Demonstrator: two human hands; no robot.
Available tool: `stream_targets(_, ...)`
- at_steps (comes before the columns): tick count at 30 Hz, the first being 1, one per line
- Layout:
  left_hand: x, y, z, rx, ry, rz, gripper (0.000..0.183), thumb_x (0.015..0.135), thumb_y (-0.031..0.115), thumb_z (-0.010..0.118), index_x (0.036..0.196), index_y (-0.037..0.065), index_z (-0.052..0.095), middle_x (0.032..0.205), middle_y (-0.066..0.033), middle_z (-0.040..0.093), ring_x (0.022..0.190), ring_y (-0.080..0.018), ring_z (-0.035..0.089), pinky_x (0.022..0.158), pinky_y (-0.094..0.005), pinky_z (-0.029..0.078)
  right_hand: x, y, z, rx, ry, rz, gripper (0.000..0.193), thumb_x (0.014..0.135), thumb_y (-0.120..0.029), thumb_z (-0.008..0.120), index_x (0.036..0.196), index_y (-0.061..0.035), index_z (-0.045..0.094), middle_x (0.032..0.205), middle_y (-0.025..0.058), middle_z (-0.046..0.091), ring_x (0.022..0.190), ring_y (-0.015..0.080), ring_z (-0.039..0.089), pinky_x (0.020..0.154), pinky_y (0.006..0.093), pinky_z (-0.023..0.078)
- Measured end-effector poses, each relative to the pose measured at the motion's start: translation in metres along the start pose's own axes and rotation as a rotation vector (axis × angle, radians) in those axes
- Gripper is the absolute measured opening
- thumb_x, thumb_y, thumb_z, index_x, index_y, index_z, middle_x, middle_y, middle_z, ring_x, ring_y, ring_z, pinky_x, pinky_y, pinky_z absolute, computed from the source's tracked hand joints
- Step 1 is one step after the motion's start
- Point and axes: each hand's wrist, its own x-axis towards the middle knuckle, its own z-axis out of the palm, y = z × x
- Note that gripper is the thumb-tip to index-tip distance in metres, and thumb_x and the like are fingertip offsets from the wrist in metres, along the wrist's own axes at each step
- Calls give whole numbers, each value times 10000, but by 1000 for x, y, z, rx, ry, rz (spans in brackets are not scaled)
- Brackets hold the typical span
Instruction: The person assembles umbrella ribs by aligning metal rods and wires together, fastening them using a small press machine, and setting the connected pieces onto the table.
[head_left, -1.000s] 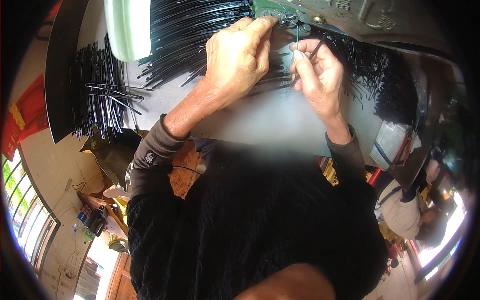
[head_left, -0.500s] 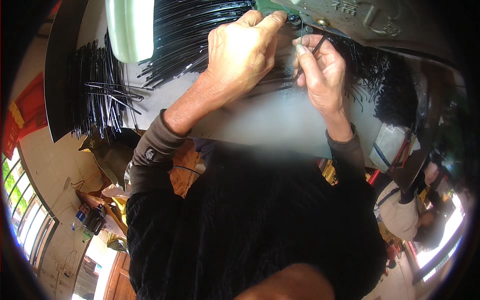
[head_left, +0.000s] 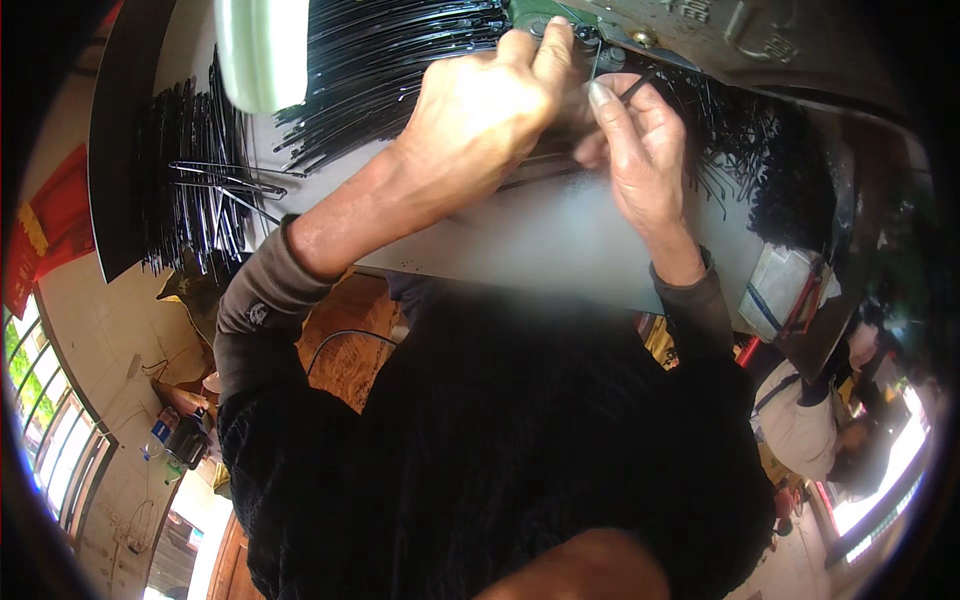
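My left hand (head_left: 475, 120) is closed at the small green machine part (head_left: 535, 14), its forefinger pointing up beside the metal fittings. What its curled fingers hold, if anything, is hidden. Just to the right, my right hand (head_left: 648, 145) pinches with thumb and fingers; a thin black rod (head_left: 637, 86) sticks out between them. A fine pale wire or thread (head_left: 597, 62) runs from the fittings down to the thumb tip. Under the left hand and beyond it lie many long, glossy black rods (head_left: 390, 70) in a pile.
A grey metal tabletop (head_left: 560, 255) spans the near side. Another bundle of black rods (head_left: 195, 170) hangs over its left edge, below a pale lamp (head_left: 262, 55). Tangled black pieces (head_left: 790, 190) and a whitish box (head_left: 780, 285) are at right, near the heavy machine body (head_left: 740, 35).
My left forearm and elbow have swung outward to the left, and the left hand has tilted with its forefinger more upright. The right hand has shifted slightly left, its lower fingers blurred.
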Motion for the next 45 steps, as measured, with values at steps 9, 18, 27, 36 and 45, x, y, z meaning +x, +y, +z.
stream_targets(9,-31,-20,-21,-1443,-414,-761,187,957,213,433,847,76,498,604,-9,524,394,-22,317,368,-165,228,-6,8,12,282,-166,-133,224,970,-168,391,960,37,478,912,172,607,764,244,663,672,324,567)
stream_targets(18,-42,-39,-24,-1692,-506,-804,260,952,204,449,953,-28,566,654,-63,585,384,-48,389,392,-182,331,-4,7,19,434,-176,68,282,960,-164,425,1074,86,489,919,191,606,828,267,655,738,348,563)
stream_targets(27,-40,-43,-48,-983,-451,-478,253,956,188,443,867,-8,577,617,-51,593,395,-44,443,366,-171,330,15,9,25,600,-295,111,251,981,-183,357,1085,12,476,930,204,606,865,312,646,789,418,548)
stream_targets(36,-43,-46,-18,-1889,-59,-1010,257,932,146,467,1091,-50,517,901,-182,633,717,-215,645,659,-308,555,13,15,-25,777,-121,8,324,972,-263,377,1049,15,526,955,215,631,914,304,633,873,460,500)
stream_targets(45,1,-24,16,-2058,205,-860,229,907,176,533,964,-45,544,968,-214,611,918,-318,619,883,-467,501,37,16,-31,698,-45,-140,323,968,-222,390,1068,46,540,1038,208,606,979,328,603,907,490,482)
